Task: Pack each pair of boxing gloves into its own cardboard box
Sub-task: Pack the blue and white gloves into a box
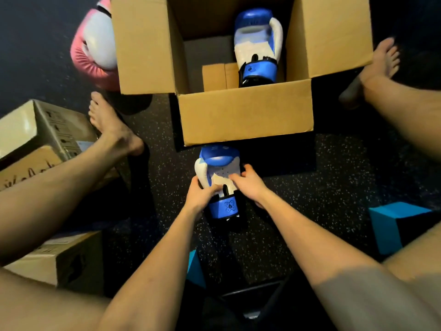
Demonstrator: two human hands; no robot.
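Cardboard box (245,120): open, flaps spread, standing on the floor (310,182) between two bare feet.
Glove in box (259,47): blue and white, lying against the right wall, cuff toward the near side.
Second glove (220,181): same blue and white, just outside the box's near flap, cuff toward the body.
Left hand (200,195): fingers wrapped round the glove's left side near the thumb.
Right hand (248,183): fingers clasping the glove's right side.
Pink glove (91,47): pink and white, on the floor left of the box, partly hidden behind its left flap.
Other boxes (40,139): lying at left, beside the left leg.
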